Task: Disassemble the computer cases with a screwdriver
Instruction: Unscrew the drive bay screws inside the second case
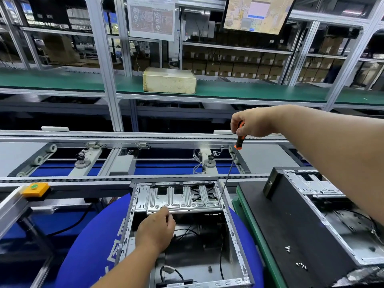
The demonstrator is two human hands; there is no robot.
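An open computer case (235, 231) lies on a blue round pad in front of me, with a silver drive bracket (180, 199) across its far end. My right hand (253, 123) grips the orange-and-black handle of a long screwdriver (229, 173). The screwdriver's tip sits at the bracket's right edge, near the case wall. My left hand (155, 230) rests on the near edge of the bracket, fingers curled down over it. Black cables lie inside the case below.
A second open case (307, 206) stands on a black mat on the right, with loose screws (287, 249) lying on the mat. A conveyor line (124, 140) runs across behind. A yellow button box (35, 189) sits at left. A cardboard box (169, 80) stands on the green shelf.
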